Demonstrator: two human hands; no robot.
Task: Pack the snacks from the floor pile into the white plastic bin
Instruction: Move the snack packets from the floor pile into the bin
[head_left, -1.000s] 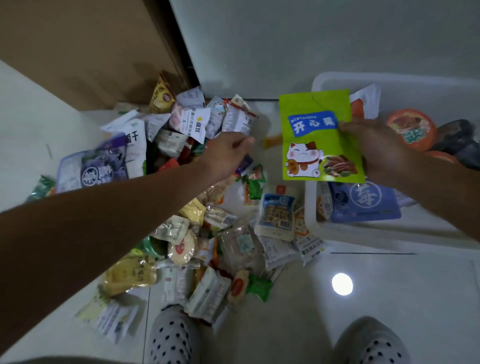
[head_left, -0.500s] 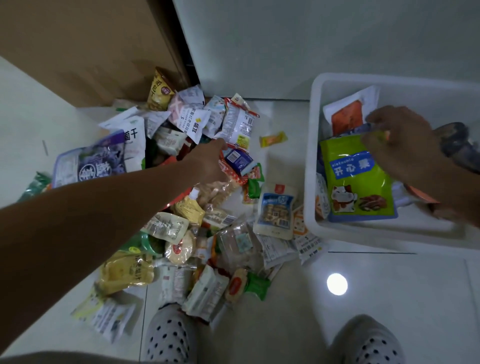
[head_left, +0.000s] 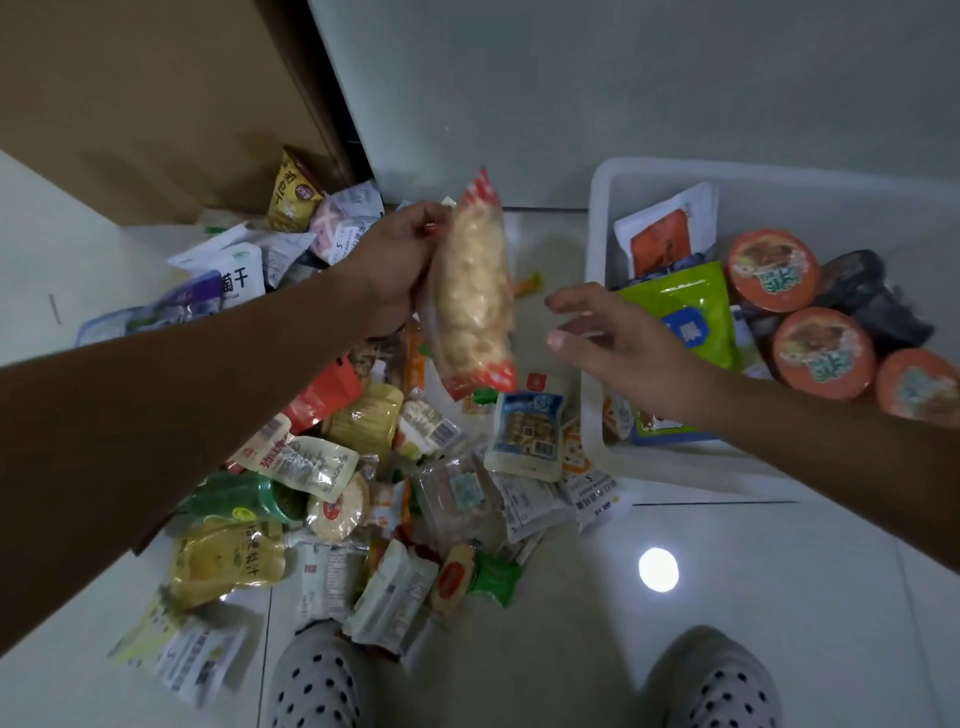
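My left hand (head_left: 390, 265) grips a long clear snack bag with red ends (head_left: 475, 296), full of pale puffs, and holds it upright above the floor pile (head_left: 363, 457). My right hand (head_left: 618, 340) hovers open just right of that bag, fingers spread, over the left rim of the white plastic bin (head_left: 597, 270). In the bin lie a green pouch (head_left: 685, 306), an orange-and-white packet (head_left: 665, 234) and three orange-lidded noodle cups (head_left: 823, 353).
A brown cardboard box (head_left: 156, 104) stands at the back left against the grey wall. Loose packets cover the tiled floor down to my polka-dot knees (head_left: 322, 680). A small orange candy (head_left: 527, 285) lies between pile and bin.
My right hand let go of the green pouch in the bin and came back left, open. My left hand lifted the clear red-ended snack bag out of the pile.
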